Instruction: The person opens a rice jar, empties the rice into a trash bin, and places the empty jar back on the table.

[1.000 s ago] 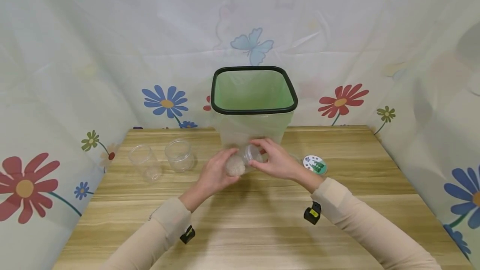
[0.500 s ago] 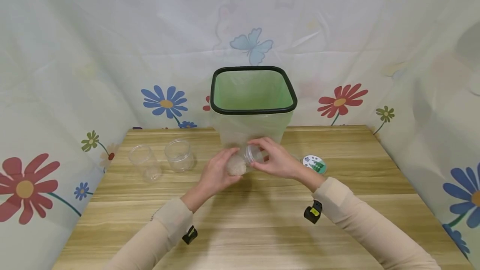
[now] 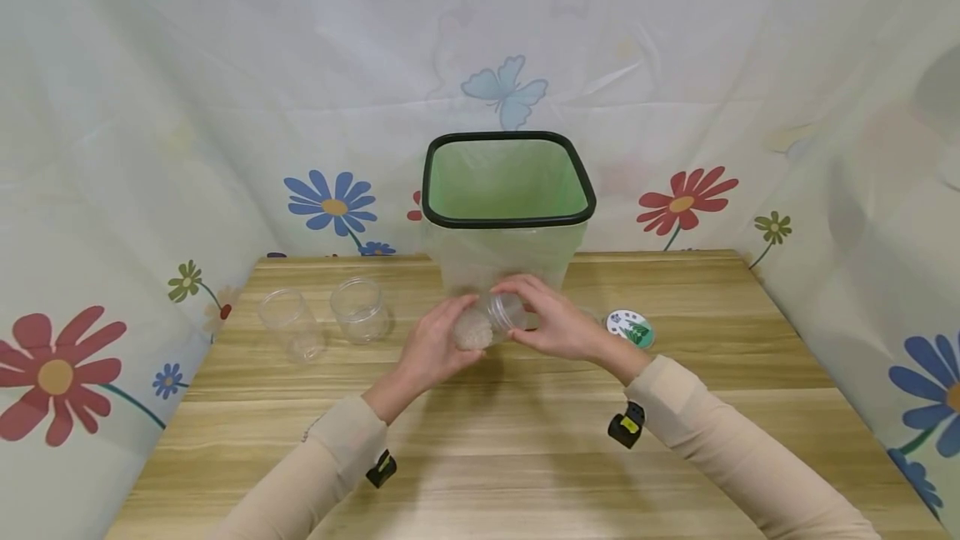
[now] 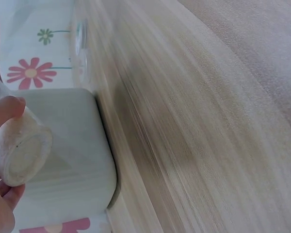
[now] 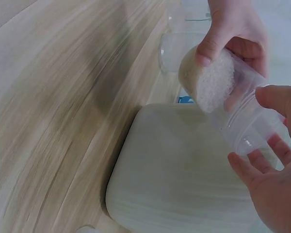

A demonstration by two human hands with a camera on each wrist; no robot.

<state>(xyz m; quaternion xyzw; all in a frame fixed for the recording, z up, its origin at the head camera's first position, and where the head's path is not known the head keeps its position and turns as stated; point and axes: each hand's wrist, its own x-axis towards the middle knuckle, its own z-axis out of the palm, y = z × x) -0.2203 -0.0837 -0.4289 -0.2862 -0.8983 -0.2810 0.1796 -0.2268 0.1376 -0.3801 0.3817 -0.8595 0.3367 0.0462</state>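
My left hand (image 3: 435,344) grips a clear plastic jar (image 5: 237,97) partly filled with white, rice-like grains (image 5: 216,85). The jar is held tilted in the air, its base toward the left hand and its ridged neck toward the right. The right hand (image 3: 551,319) has its thumb and fingers curled round the clear lid-like end (image 5: 257,128); whether this is fully seated on the neck I cannot tell. In the left wrist view the jar's round base (image 4: 26,158) faces the camera, between the left thumb and fingers.
A green bin (image 3: 506,182) with a black rim stands behind the hands. Two clear jars (image 3: 360,312) stand on the left of the wooden table (image 3: 480,473). At the right lies a round white-and-green disc (image 3: 630,329), with something transparent partly hidden beside it.
The right thumb and fingers have shifted slightly round the clear end. The left hand and the jar moved marginally to the right, then stayed almost still.
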